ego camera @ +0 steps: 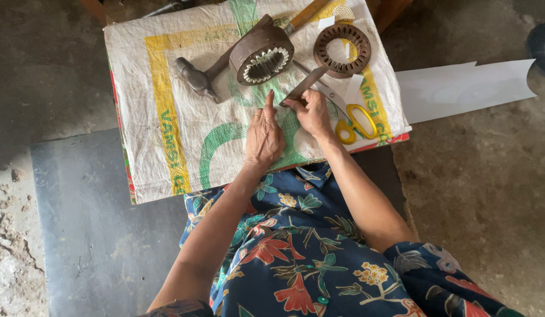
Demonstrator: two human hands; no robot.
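Left hand: back of hand up, lying on the woven sack cloth near the table's front edge. Forefinger straight, pointing away from the body, tip meeting the lower end of the flat metal strip. Other fingers loosely curled on the cloth; closed around nothing. A ring shows on one finger.
Left forearm: bare, runs from lower left up to the wrist, elbow bent out to the side.
Right hand: just beside the left, knuckles up, wrist bent inward. Fingers pinched shut on the near end of the flat metal strip, thumb side toward the left forefinger.
Right forearm: bare, comes in from lower right, crossing the table's front edge.
Flat metal strip: dark, narrow, slanting up and to the right from the two hands toward the ring-shaped core, far end raised off the cloth or lying on it; cannot tell which.
Slotted stator core: brown, thick, tilted on its side, toothed bore facing the camera, just beyond the left forefinger.
Ring-shaped core: flat on the cloth, to the right of the stator.
Hammer: head at left, handle running under the stator.
Scissors: yellow handles, right of the right hand, blades pointing up-left.
White sheet: on the floor to the right of the table.
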